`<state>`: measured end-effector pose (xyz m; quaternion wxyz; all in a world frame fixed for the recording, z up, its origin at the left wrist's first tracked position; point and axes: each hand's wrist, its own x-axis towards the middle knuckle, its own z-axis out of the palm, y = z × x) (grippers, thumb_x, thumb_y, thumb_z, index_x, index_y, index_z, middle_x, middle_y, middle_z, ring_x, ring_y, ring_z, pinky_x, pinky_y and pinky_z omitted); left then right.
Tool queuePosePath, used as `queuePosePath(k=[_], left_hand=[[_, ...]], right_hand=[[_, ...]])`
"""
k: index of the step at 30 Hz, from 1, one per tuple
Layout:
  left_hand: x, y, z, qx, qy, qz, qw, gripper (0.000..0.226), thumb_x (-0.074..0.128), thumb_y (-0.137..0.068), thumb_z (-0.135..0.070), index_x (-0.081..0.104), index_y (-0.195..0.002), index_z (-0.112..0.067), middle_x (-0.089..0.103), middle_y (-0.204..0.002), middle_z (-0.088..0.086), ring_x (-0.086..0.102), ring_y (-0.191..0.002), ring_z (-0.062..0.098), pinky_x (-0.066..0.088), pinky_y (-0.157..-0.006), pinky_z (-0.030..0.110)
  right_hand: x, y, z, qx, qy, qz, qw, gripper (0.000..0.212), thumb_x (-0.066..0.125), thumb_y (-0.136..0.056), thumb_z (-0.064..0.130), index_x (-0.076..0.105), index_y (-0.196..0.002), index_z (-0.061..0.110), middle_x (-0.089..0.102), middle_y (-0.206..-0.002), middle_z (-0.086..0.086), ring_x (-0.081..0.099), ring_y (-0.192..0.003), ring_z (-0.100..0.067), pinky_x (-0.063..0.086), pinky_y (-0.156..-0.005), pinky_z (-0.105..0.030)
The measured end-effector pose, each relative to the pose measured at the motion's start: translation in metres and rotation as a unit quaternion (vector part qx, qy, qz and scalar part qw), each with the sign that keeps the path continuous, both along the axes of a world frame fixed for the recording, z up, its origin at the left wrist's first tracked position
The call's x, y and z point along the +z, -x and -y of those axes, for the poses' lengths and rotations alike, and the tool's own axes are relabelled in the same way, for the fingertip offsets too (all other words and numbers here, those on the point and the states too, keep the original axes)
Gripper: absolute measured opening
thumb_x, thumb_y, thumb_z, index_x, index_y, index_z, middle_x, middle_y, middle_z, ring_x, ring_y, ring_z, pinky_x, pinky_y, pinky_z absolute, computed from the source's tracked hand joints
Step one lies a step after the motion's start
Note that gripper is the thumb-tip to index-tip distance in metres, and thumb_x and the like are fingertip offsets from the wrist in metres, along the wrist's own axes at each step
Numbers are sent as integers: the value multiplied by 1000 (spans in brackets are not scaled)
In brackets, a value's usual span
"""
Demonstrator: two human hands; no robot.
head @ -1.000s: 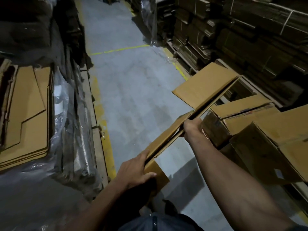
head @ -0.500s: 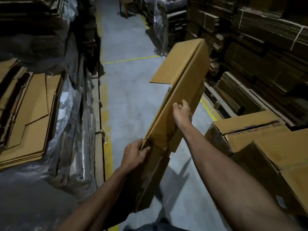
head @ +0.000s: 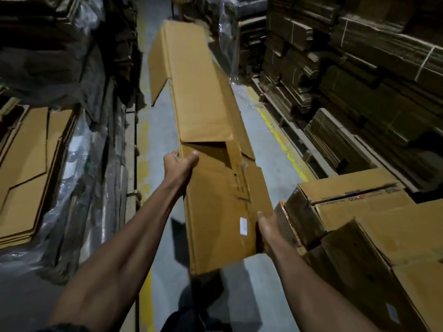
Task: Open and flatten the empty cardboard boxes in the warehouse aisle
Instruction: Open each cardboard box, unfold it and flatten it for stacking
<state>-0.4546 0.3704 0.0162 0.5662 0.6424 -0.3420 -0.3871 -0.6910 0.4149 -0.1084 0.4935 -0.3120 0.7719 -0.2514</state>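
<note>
A long brown cardboard box (head: 206, 111), opened out and nearly flat, stretches away from me above the aisle floor, its loose flaps hanging at the far end. My left hand (head: 178, 167) grips its left edge at mid-length, thumb on top. My right hand (head: 268, 224) holds the right edge of the near panel, close to a small white label, with the fingers hidden behind the cardboard.
Several unflattened boxes (head: 359, 212) are stacked at the lower right. A pile of flattened cardboard (head: 28, 168) lies on plastic-wrapped pallets at the left. Tall bundles of cardboard (head: 359, 68) line the right side. The grey aisle floor (head: 266, 149) has yellow lines.
The box has swung from upright on edge to lying long and flat, pointing down the aisle. My left hand moved up to its left edge; my right hand dropped to the near right edge.
</note>
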Motion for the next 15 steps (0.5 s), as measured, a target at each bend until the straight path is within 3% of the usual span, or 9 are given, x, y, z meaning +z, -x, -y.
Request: queuePosePath(k=[3, 5, 6, 7, 9, 10, 13, 15], left_hand=[[1, -10, 28, 28, -22, -69, 997, 13, 71, -90, -7, 61, -81, -4, 63, -76, 12, 62, -60, 20, 53, -61, 32], [-1, -18, 50, 52, -48, -109, 992, 18, 71, -89, -7, 57, -78, -5, 61, -76, 13, 61, -62, 22, 54, -66, 36], [-3, -21, 59, 64, -63, -127, 988, 20, 71, -89, -6, 55, -77, -7, 60, -74, 12, 60, -61, 22, 54, -64, 34], [-4, -24, 69, 71, -74, -143, 984, 21, 71, -89, -5, 54, -76, -8, 59, -73, 10, 59, -60, 20, 55, -60, 31], [-9, -32, 88, 79, -97, -164, 978, 18, 70, -90, -5, 55, -80, -7, 60, -77, 10, 60, -61, 20, 54, -54, 28], [-13, -37, 96, 80, -109, -181, 974, 14, 70, -90, -5, 57, -86, -5, 62, -84, 12, 62, -67, 23, 56, -59, 31], [-28, -60, 119, 71, -147, -246, 955, 13, 70, -89, -6, 61, -94, 1, 66, -101, 17, 68, -88, 32, 58, -86, 45], [-38, -75, 135, 39, -184, -271, 944, 19, 68, -89, -7, 61, -103, 3, 67, -107, 18, 68, -90, 32, 58, -87, 46]], right_hand=[[-93, 21, 27, -117, -32, 34, 992, 110, 70, -56, 77, 38, -144, 19, 46, -144, -14, 49, -125, -41, 44, -104, -56], [-88, 17, 37, -198, -53, 117, 972, 131, 77, -33, 88, 39, -142, 24, 53, -136, -13, 56, -115, -39, 48, -98, -61], [-58, 10, 34, -244, -33, 180, 952, 122, 84, -37, 80, 41, -138, 25, 58, -129, -14, 60, -110, -38, 50, -95, -63], [-38, 5, 35, -282, -10, 237, 930, 100, 89, -53, 65, 44, -133, 24, 62, -120, -17, 64, -105, -37, 53, -90, -63], [40, -24, 34, -340, 18, 328, 881, 59, 82, -80, 40, 51, -125, 17, 67, -111, -19, 68, -97, -37, 59, -74, -53], [53, -32, 39, -356, 18, 352, 866, 46, 76, -87, 35, 54, -122, 15, 69, -109, -19, 68, -93, -36, 58, -67, -49], [67, -45, 59, -360, 21, 435, 825, 29, 71, -92, 22, 62, -117, 11, 73, -99, -19, 72, -81, -36, 59, -60, -47], [71, -53, 71, -372, 16, 443, 816, 23, 71, -90, 11, 66, -112, 7, 75, -91, -20, 75, -73, -35, 62, -58, -48]])
